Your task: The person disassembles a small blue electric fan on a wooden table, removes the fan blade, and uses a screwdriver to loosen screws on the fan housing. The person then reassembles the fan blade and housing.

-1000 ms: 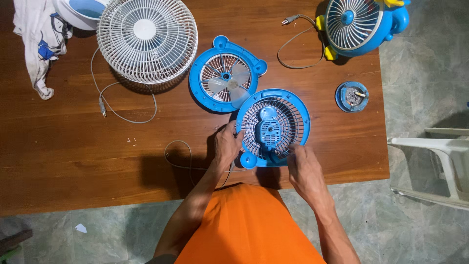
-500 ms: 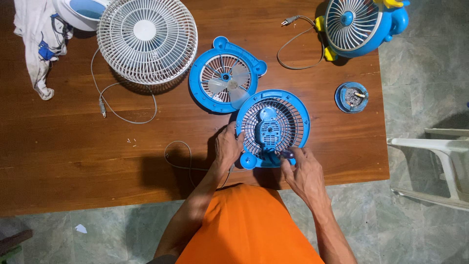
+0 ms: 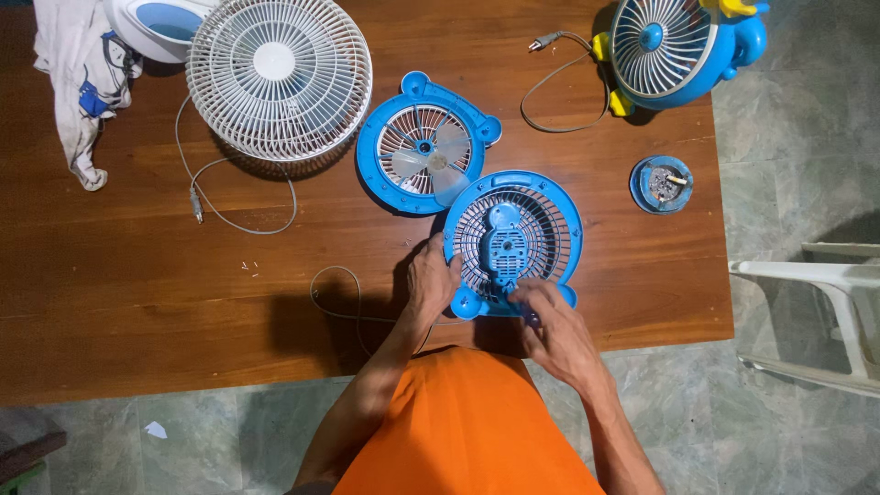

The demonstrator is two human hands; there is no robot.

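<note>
A crumpled white cloth is being left at the wooden table's far left corner, at ten o'clock from the hands, with a white and blue appliance beside it. A white round fan is lying at eleven o'clock, its grey cord trailing onto open wood; the widest bare stretch is being left at nine o'clock, running to the near edge. A blue front grille with blades is lying at twelve o'clock, touching the blue rear fan housing. That housing is being gripped near the table's front edge: its left rim is being clasped by the left hand, while its lower foot is being pinched by the curled fingers of the right hand. At two o'clock a small round blue part is lying alone, and a blue fan is standing at the far right corner. Grey tiled floor and a white plastic chair are being seen at three o'clock.
</note>
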